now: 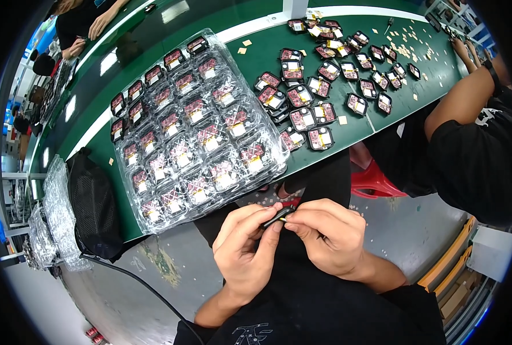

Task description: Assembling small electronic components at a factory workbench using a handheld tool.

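A: Where is the part, and how do the hands stand?

B: The part [277, 217], small, dark and flat, is pinched between the two hands, held over the lap, off the table's near edge. The left hand [245, 247] grips its lower end with thumb and forefinger closed on it; the right hand [323, 236] grips the other end with its fingertips. The hands are together, touching around the part.

A: What lies nearest on the table?

B: A clear tray [192, 123] sits just beyond the hands, its near corner overhanging the near edge of the table [250, 57]. Its pockets hold rows of small boards with red and white faces. To the tray's right, loose boards [325, 75] of the same kind are scattered toward the far right corner, with small tan chips [408, 52] among them.

A: Anything else around?

B: A black mesh bag [95, 207] hangs at the near edge left of the tray, a cable trailing from it. More clear trays [52, 224] are stacked further left. A person in black [474, 138] sits at the right, and another person's hands [89, 31] rest at the far left corner.

A: Does anything block the part?

B: No; only the fingers cover its ends.
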Motion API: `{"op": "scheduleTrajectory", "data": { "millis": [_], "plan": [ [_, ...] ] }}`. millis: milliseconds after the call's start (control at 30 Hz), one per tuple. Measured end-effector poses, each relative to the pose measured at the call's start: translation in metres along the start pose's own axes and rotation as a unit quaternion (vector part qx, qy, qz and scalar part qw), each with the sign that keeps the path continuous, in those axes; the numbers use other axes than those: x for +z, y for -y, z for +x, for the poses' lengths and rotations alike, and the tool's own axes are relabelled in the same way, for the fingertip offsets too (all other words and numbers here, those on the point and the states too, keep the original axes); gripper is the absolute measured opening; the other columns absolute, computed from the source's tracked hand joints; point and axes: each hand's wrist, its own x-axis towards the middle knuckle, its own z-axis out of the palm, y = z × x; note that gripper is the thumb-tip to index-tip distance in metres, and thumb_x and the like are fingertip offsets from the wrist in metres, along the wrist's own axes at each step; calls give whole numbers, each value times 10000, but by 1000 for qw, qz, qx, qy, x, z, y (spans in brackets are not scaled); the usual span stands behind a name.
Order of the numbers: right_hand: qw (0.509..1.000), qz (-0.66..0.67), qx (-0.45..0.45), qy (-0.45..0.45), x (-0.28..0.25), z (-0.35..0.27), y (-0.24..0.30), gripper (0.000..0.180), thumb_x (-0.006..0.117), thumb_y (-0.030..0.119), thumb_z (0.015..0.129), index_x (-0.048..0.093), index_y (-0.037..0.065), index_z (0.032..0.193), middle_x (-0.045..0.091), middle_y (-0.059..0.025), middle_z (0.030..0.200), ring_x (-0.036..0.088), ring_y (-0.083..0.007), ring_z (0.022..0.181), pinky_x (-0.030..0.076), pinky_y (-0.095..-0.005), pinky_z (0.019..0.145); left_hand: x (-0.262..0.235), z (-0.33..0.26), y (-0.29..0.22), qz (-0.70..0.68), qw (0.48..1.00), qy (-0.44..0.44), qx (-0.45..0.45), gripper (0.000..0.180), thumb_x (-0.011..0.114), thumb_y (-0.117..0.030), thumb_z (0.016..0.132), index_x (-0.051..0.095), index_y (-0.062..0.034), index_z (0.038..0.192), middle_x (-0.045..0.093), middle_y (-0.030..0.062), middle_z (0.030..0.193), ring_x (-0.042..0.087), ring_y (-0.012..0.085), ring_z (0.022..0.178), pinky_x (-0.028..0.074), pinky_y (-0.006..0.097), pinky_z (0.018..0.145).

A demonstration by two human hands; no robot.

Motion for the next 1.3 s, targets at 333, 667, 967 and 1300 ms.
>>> {"op": "scheduleTrajectory", "data": {
  "millis": [333, 667, 967, 1300],
  "plan": [
    [999, 49, -15, 16, 5, -2, -13, 183, 840, -31, 813, 755, -1, 972, 723, -102, 927, 698, -197, 686, 556, -298, 596, -10, 4, -6, 20, 998, 43, -28, 319, 691, 179, 911, 683, 111, 1222, 646, 191, 1225, 712, 228, 1056, 597, 278, 870],
    [980, 110, 133, 101, -5, 8, -10, 254, 824, 7, 868, 709, -4, 1094, 699, -89, 962, 569, -97, 675, 459, -269, 576, -16, 6, -11, -13, 993, 68, -95, 352, 712, 159, 911, 702, 87, 1256, 663, 178, 1249, 706, 174, 1021, 595, 240, 798],
    [956, 132, 230, 124, -11, 14, -2, 236, 751, 62, 946, 707, -13, 1165, 701, -83, 885, 552, -107, 636, 451, -287, 573, -22, 14, -6, -120, 970, 86, -193, 401, 645, 67, 1002, 591, 99, 1399, 670, 198, 1285, 701, 227, 1134, 619, 317, 944],
    [952, 107, 233, 169, -24, 20, 2, 256, 734, 45, 936, 726, -12, 1185, 687, -112, 860, 592, -136, 669, 477, -291, 598, -18, 10, -12, -117, 963, 96, -224, 398, 590, 76, 1030, 590, 61, 1428, 671, 169, 1295, 676, 202, 1155, 594, 323, 1010]
  ]
}}
